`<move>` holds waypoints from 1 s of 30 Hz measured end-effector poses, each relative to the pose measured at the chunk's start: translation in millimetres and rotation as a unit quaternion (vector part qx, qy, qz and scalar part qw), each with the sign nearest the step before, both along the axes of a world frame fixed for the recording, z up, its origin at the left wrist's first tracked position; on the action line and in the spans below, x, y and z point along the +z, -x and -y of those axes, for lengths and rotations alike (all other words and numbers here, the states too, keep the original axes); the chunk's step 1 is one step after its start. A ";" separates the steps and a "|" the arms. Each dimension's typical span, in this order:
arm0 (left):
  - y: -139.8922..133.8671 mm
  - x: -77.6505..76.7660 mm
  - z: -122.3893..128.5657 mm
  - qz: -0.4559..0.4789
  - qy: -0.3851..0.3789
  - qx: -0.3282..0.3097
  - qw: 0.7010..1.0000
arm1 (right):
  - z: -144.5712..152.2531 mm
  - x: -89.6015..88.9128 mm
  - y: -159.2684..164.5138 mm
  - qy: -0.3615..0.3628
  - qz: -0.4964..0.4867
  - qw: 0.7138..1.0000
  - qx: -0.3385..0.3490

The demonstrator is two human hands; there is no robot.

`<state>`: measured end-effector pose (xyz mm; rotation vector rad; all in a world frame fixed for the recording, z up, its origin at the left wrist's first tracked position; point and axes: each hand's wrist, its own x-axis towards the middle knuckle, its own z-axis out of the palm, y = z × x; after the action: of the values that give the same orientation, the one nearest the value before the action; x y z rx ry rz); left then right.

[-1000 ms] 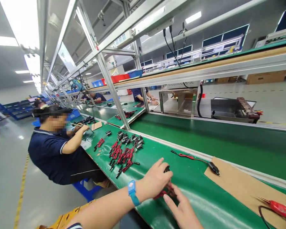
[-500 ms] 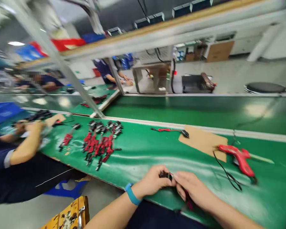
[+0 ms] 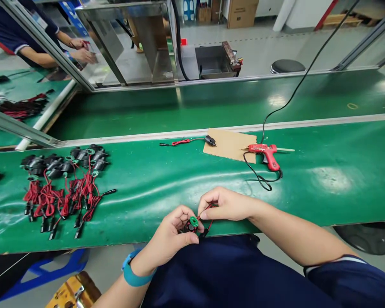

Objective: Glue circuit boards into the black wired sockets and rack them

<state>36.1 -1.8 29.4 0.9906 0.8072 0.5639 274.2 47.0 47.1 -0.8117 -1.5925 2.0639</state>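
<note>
Black component (image 3: 193, 222) with a green end face: located in your left hand (image 3: 174, 233), just beside the right fingertips, above the near edge of the green bench (image 3: 308, 196).

Hand state: your left hand grasps the component between thumb and curled fingers, green face exposed toward you. Your right hand (image 3: 226, 206) pinches the red-and-black lead (image 3: 211, 224) between thumb and fingers close to that face; the fingers cover the exact grip point.

Handling: support the component by its sides and leave the green face unobstructed. Guide the lead with light finger pressure; a hard pull would probably strain the wires where they meet the component. Avoid kinks in the loop below your right hand.

Surroundings: a cardboard sheet (image 3: 231, 141) lies ahead of your right hand, with a second component (image 3: 210, 140) resting on its left part. A red glue gun (image 3: 271, 158) lies ahead and to the right of that hand, nozzle over the sheet. A cluster of similar components (image 3: 54, 166) lies left of your left hand.
</note>
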 end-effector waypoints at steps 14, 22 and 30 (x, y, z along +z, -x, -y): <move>-9.0 4.2 16.3 0.048 -0.041 0.111 0.992 | 15.2 -18.5 8.3 0.072 -0.052 0.988 -0.125; -11.9 4.5 23.7 -0.074 -0.133 0.087 0.985 | 21.7 -15.4 9.9 0.075 -0.057 0.986 -0.138; -14.5 8.2 23.3 -0.032 -0.092 0.083 0.992 | 4.5 -12.7 3.6 0.043 -0.044 0.996 -0.070</move>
<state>50.6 -25.1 37.7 1.1211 0.9118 0.7647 270.6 42.4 34.4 -0.8256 -1.3702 2.0500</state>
